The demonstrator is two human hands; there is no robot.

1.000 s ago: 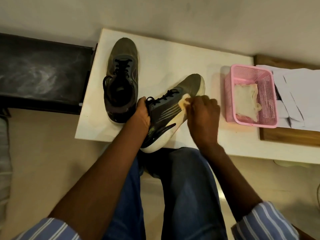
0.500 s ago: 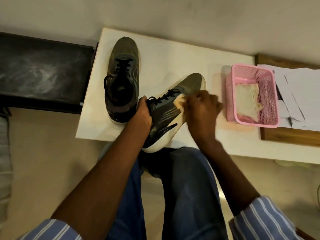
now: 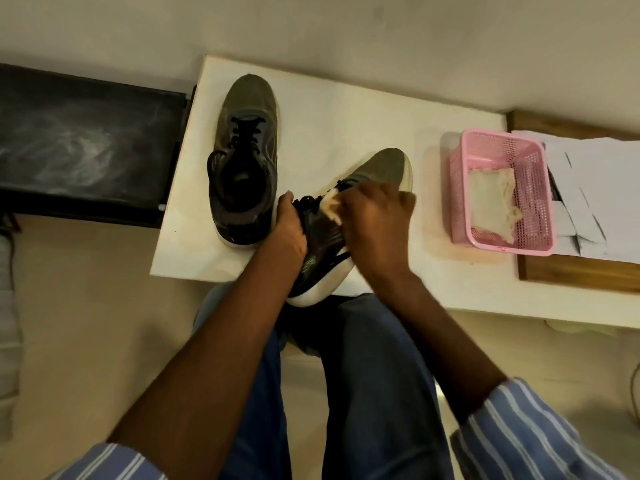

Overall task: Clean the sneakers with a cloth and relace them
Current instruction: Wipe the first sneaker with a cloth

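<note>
One pink basket (image 3: 502, 188) beside papers (image 3: 595, 188).

Pink basket (image 3: 464, 202), white table (image 3: 346, 116), blue-and-white striped sleeves (image 3: 519, 427), grey-black sneakers (image 3: 249, 109).

A pink basket (image 3: 540, 188) sits beside white papers (image 3: 595, 188).

Dim, warm indoor light, soft picture.
Right hand (image 3: 375, 220) motion-blurred; wide-angle bending at edges; pink basket (image 3: 464, 188) casts faint shadow leftward on white table (image 3: 363, 126).
</note>
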